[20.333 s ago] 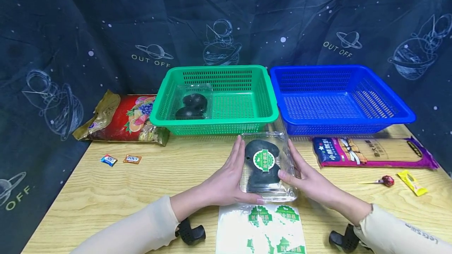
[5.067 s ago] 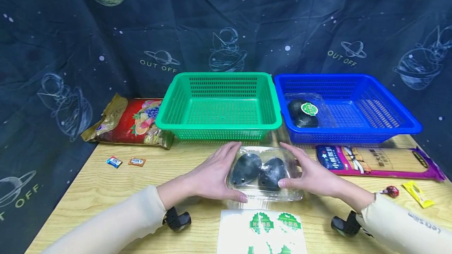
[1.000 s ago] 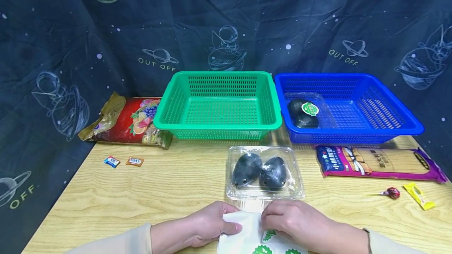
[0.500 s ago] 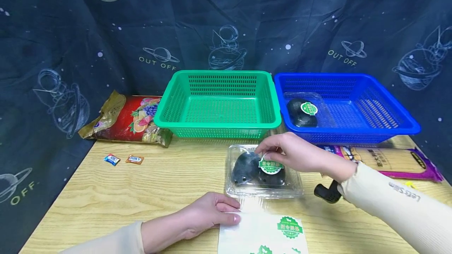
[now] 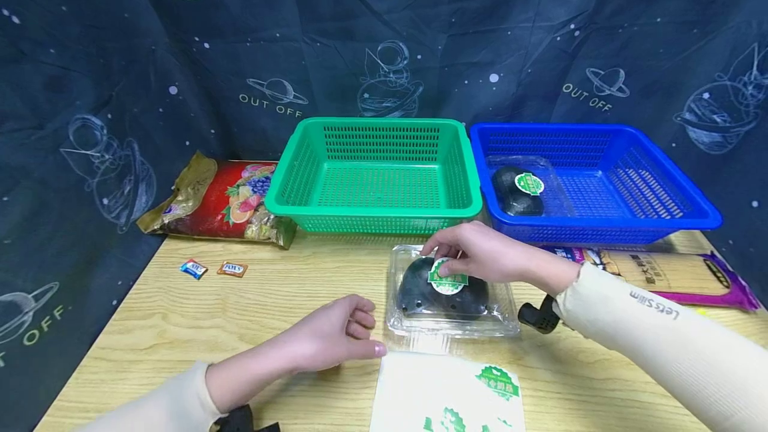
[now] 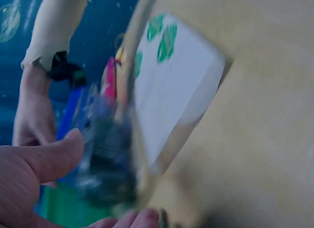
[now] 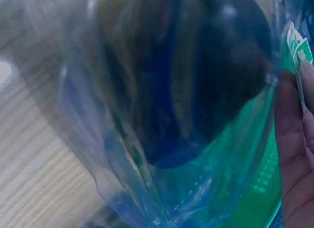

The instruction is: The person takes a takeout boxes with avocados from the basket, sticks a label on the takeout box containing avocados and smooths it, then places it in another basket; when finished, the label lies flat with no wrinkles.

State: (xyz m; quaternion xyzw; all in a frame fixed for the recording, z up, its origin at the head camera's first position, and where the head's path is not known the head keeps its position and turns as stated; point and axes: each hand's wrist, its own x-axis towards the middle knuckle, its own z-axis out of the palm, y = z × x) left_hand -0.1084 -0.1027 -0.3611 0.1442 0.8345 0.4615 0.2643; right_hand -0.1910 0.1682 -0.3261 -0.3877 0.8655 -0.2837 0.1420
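My right hand [image 5: 487, 253] pinches a round green-and-white sticker [image 5: 449, 281] between thumb and fingers, above a clear plastic clamshell box [image 5: 453, 329]. Dark, rounded items with small holes [image 5: 415, 289] lie inside the box. Whether the sticker touches the lid I cannot tell. In the right wrist view, part of the sticker [image 7: 304, 52] stands up folded or bent at the fingertips. My left hand [image 5: 329, 337] hovers left of the box, fingers loosely bent and holding nothing. Below the box lies a white sheet of stickers [image 5: 429, 382], also seen blurred in the left wrist view.
Behind the box stand a green basket [image 5: 375, 214] and a blue basket [image 5: 600, 222], the latter holding a stickered clamshell box [image 5: 555, 199]. A red snack bag [image 5: 222, 202] and two wrapped candies [image 5: 232, 269] lie left. A pasta pack [image 5: 666, 272] is at right, partly behind my sleeve.
The right hand has peeled a sticker from the sheet and carried it over the box. My left hand has let go of the sheet and risen. Earlier, a stickered box went into the blue basket.
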